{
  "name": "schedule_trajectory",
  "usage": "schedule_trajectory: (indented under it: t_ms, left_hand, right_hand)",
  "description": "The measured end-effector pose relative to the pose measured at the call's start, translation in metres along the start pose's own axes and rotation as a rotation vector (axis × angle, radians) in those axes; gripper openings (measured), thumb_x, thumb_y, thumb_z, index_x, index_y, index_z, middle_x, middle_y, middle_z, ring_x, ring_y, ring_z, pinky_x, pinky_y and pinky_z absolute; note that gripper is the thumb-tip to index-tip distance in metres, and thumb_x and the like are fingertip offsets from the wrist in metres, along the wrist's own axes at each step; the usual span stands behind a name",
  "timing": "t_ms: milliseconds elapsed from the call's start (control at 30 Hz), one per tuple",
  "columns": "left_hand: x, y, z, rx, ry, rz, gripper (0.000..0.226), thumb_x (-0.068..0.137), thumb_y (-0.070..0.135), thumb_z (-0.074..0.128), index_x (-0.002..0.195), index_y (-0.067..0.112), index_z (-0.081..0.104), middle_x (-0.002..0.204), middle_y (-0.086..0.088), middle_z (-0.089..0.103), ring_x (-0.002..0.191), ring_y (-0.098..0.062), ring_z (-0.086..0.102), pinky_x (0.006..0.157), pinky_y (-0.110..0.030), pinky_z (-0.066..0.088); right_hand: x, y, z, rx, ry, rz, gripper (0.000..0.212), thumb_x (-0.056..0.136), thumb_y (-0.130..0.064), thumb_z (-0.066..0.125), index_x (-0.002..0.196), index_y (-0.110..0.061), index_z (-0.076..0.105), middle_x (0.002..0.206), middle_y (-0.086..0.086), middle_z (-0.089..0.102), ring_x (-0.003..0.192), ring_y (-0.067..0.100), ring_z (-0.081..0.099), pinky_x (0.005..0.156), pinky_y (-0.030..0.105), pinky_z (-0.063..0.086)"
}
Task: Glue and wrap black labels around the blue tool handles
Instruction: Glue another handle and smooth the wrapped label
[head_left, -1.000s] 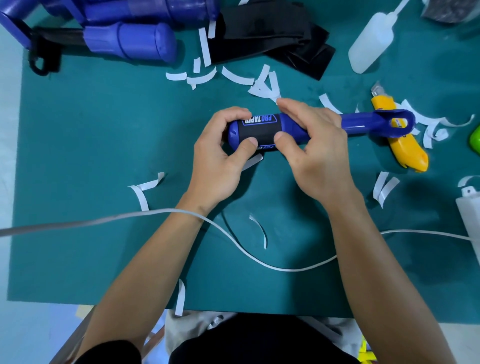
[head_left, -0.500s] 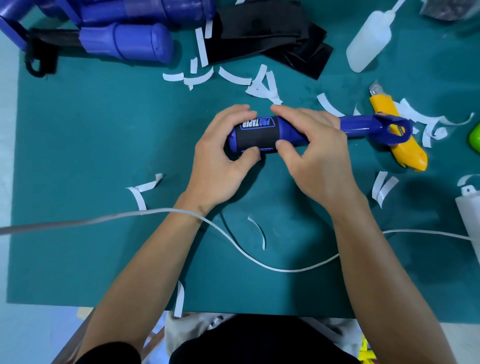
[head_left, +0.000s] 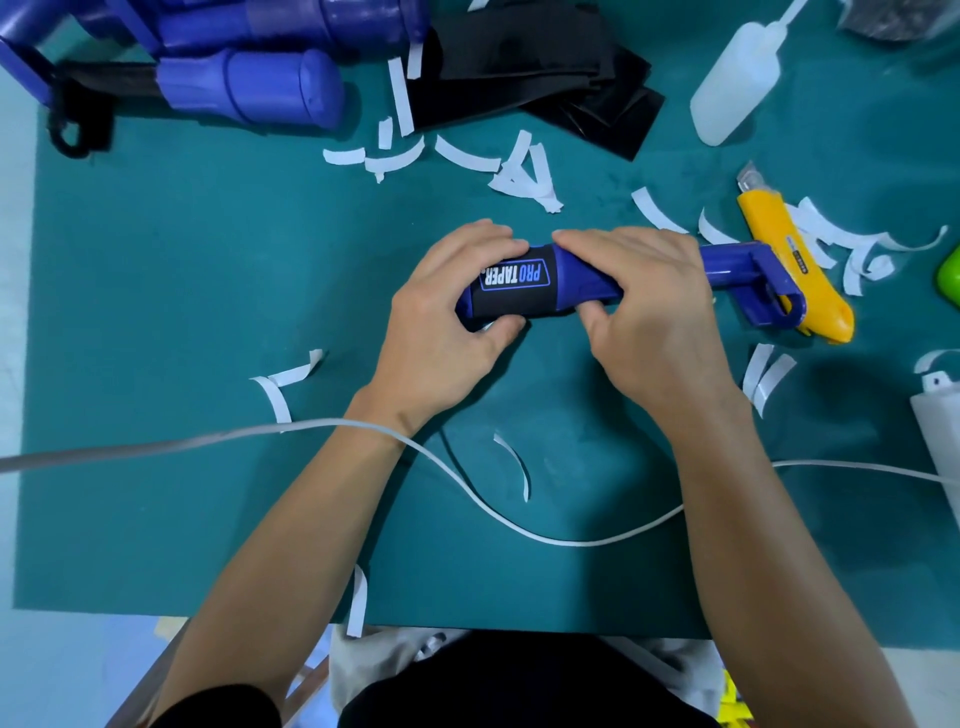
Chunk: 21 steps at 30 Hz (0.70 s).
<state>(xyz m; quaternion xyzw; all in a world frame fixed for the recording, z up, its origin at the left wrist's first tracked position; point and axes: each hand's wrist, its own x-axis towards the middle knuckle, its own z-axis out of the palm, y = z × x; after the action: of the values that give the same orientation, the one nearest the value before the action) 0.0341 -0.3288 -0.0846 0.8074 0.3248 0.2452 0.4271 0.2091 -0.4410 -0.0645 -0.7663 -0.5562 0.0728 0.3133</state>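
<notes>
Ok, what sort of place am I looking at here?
Likely a small assembly workbench: a teal cutting mat, a yellow utility knife, a squeeze bottle, and spare blue tool handles piled beside black labels.

Open mat (head_left: 156, 291) left of my left hand (head_left: 441, 332); yellow knife (head_left: 763, 218) blocks right, white cable (head_left: 571, 540) crosses near, spare handles (head_left: 249, 88) far left.

Two hands, the left hand (head_left: 441, 338) and the right hand (head_left: 660, 322); between them one blue tool (head_left: 727, 262) with one black label (head_left: 524, 299). Eleven o'clock: at least three more blue handles (head_left: 249, 88), cropped by the frame. Twelve o'clock: one heap of loose black sheets (head_left: 519, 78), number indeterminable. One o'clock: one squeeze bottle (head_left: 732, 88). Three o'clock: one yellow knife (head_left: 763, 218), one green object (head_left: 951, 280). Six o'clock: one white cord (head_left: 78, 453). Scattered: over a dozen white paper strips (head_left: 467, 156). One green mat (head_left: 156, 286).
</notes>
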Motion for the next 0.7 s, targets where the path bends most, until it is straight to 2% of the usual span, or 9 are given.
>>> schedule_trajectory:
  t_ms: [167,333,467,567,700]
  left_hand:
    - [-0.0010,-0.0019,0.0014,0.011,0.009,0.004,0.064,0.071,0.000,0.086,0.131,0.016,0.069,0.138,0.000,0.063,0.138,-0.014,0.053,0.119,-0.030,0.038]
    - [-0.0016,-0.0028,0.0022,0.020,0.020,0.027,0.063,0.070,0.001,0.086,0.130,0.015,0.070,0.135,0.006,0.063,0.136,-0.015,0.055,0.117,-0.036,0.041]
    - [-0.0023,-0.0031,0.0031,0.038,0.032,0.051,0.061,0.071,0.001,0.085,0.129,0.013,0.070,0.134,0.007,0.062,0.135,-0.014,0.055,0.117,-0.031,0.040]
    - [-0.0021,-0.0006,0.0042,0.047,0.047,0.067,0.055,0.074,0.007,0.085,0.126,0.012,0.071,0.132,0.003,0.065,0.132,-0.013,0.056,0.115,-0.029,0.041]
    - [-0.0006,0.0031,0.0036,0.012,0.046,0.030,0.053,0.074,0.005,0.085,0.124,0.012,0.072,0.128,0.000,0.067,0.125,-0.015,0.059,0.110,-0.031,0.045]
  right_hand:
    - [-0.0006,-0.0025,-0.0006,0.011,0.004,0.028,0.046,0.080,0.004,0.073,0.123,-0.010,0.074,0.111,0.002,0.075,0.104,0.029,0.063,0.101,0.044,0.043]
    - [0.0012,-0.0029,-0.0059,0.054,-0.093,0.054,0.054,0.077,-0.015,0.083,0.129,-0.013,0.071,0.116,-0.003,0.073,0.110,0.027,0.062,0.107,0.042,0.038]
    - [0.0003,-0.0067,-0.0041,0.050,-0.095,0.065,0.053,0.078,-0.026,0.083,0.129,-0.015,0.071,0.119,-0.006,0.073,0.112,0.025,0.062,0.108,0.043,0.036]
    - [-0.0001,-0.0080,-0.0015,0.064,-0.089,0.102,0.053,0.078,-0.025,0.084,0.129,-0.016,0.072,0.121,-0.005,0.073,0.115,0.026,0.062,0.109,0.042,0.035]
    - [0.0003,-0.0093,0.0014,0.073,-0.078,0.121,0.052,0.078,-0.024,0.084,0.128,-0.015,0.073,0.121,-0.004,0.073,0.116,0.026,0.061,0.109,0.040,0.033]
